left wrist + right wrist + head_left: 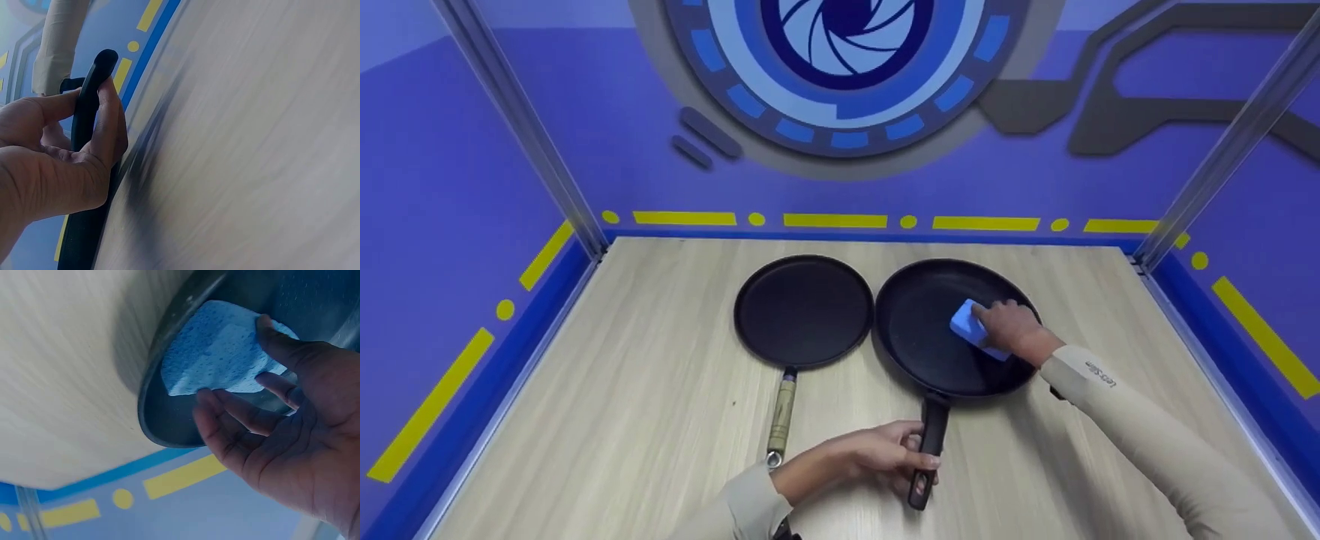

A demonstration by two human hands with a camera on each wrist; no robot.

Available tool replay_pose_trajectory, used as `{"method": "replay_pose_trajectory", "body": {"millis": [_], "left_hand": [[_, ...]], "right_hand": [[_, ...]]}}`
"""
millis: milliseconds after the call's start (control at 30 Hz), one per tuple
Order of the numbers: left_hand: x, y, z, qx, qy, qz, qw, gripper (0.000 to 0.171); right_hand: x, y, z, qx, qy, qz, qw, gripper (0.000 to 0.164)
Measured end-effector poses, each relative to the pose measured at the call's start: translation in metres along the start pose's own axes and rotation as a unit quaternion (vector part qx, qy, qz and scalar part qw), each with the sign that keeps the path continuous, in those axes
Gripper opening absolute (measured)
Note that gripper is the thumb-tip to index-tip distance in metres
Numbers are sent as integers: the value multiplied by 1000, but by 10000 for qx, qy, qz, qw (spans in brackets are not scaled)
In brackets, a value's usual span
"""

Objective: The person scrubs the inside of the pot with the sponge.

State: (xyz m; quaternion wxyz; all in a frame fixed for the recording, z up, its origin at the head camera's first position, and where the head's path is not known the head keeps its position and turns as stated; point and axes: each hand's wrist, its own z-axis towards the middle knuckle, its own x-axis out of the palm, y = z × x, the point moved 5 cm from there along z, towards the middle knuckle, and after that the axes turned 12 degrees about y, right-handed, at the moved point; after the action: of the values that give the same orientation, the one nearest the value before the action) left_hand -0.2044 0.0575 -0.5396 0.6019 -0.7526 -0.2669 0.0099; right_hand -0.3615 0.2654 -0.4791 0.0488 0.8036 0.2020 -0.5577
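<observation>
A deep black frying pan [930,330] stands right of centre on the table, its black handle [934,427] pointing toward me. My left hand [881,454] grips that handle near its end, thumb on one side and fingers round the other, as the left wrist view also shows. Inside the pan, toward its right side, my right hand [1011,326] pinches a blue sponge [216,349] between thumb and fingers. In the right wrist view the porous sponge lies against the pan's inner surface, close to the raised wall [147,399].
A flat black griddle pan [804,311] lies left of the frying pan, rims side by side. Its wood-coloured handle [782,412] with a metal ring points toward me, near my left forearm. Blue panels [607,135] with yellow markings enclose the light wooden table [660,390] at back and sides.
</observation>
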Motion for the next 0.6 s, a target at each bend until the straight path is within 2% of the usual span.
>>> {"method": "replay_pose_trajectory", "body": {"millis": [200,333,500,600], "left_hand": [[1,-2,0,-238,-18,61,9997,15],[0,-4,2,-509,51,66,9987,15],[-2,-5,1,-556,127,-77,9983,15],[-5,-5,-1,-577,94,-106,9982,15]], "right_hand": [[-4,-8,8,316,412,510,9973,62],[-8,-4,6,374,656,680,9948,68],[-10,21,-6,102,769,495,9958,66],[-6,43,-17,-184,557,173,9981,60]]}}
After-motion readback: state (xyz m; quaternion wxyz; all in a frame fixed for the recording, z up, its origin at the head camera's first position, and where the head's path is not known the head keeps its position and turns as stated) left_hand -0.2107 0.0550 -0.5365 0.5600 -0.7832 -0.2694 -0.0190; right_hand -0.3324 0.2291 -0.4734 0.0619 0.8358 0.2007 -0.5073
